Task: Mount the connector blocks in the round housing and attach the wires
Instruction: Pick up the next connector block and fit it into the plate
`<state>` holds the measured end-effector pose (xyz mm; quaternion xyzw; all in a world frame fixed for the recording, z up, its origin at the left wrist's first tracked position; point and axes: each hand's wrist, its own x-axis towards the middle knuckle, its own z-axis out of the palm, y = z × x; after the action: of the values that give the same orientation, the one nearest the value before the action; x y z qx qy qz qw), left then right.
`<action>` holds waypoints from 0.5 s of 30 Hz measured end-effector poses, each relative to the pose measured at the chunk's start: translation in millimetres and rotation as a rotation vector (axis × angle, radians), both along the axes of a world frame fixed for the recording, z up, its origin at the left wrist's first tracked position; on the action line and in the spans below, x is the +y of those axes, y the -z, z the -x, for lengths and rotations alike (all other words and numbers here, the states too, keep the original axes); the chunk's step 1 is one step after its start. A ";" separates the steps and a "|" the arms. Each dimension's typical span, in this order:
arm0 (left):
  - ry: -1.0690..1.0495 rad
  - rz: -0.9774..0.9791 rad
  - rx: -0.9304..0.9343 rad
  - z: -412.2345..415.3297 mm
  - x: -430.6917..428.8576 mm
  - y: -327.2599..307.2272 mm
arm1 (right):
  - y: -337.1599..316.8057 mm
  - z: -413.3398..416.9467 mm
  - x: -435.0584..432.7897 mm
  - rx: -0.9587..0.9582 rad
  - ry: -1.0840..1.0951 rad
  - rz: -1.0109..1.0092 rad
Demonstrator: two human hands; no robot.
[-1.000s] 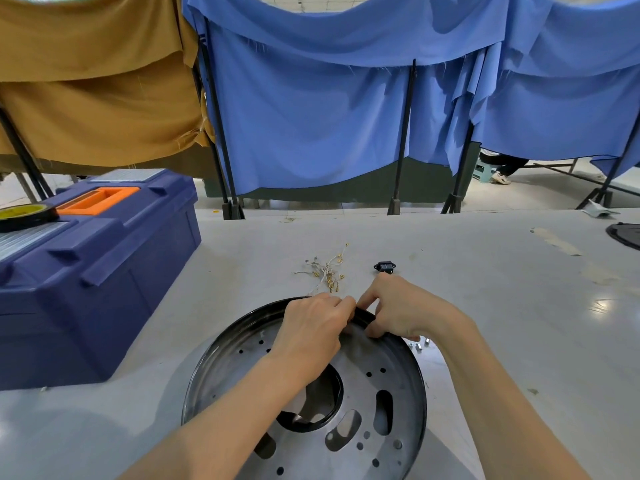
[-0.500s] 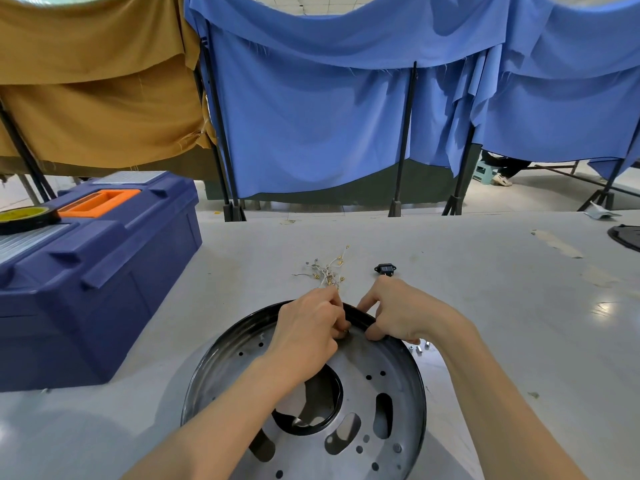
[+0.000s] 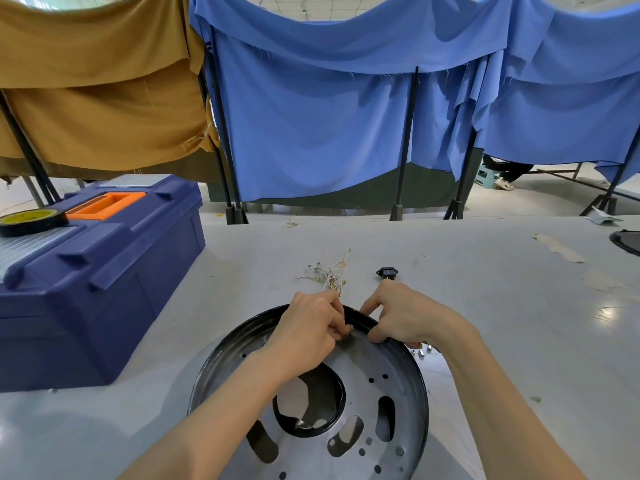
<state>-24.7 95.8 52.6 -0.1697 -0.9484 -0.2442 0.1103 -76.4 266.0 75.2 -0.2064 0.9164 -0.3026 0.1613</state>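
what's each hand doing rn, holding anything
left hand: fingers curled at the housing rim, grip hidden
right hand: pinches the rim

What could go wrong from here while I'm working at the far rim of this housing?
The small part your left hand pinches, mostly hidden, might slip through the round housing's cutouts. Your right forearm might sweep away the small metal pieces beside the rim. The wires lie close enough to snag.

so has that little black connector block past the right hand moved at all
No. The black connector block still lies on the table just right of the loose wires, beyond the right hand that grips the round housing rim.
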 end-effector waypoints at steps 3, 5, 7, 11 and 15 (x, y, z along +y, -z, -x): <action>-0.028 -0.081 -0.058 -0.7 -3.4 -3.9 | -0.2 -0.2 0.6 -0.024 0.006 0.021; -0.033 -0.069 -0.055 0.5 -5.1 -5.5 | -0.5 -0.9 0.8 -0.025 0.007 0.022; -0.046 -0.056 -0.057 2.8 -7.1 -7.4 | -0.8 -2.6 1.2 -0.038 0.013 0.029; -0.116 0.058 -0.126 3.7 -11.8 -8.3 | -1.3 -5.9 2.0 -0.030 0.027 0.012; -0.134 0.121 -0.154 0.6 -9.7 -5.8 | 1.0 -11.1 -0.8 -0.012 0.049 0.018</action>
<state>-25.3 86.1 58.3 -0.0931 -0.9763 -0.1906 0.0428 -65.3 265.2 74.2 -0.1833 0.9175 -0.3158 0.1575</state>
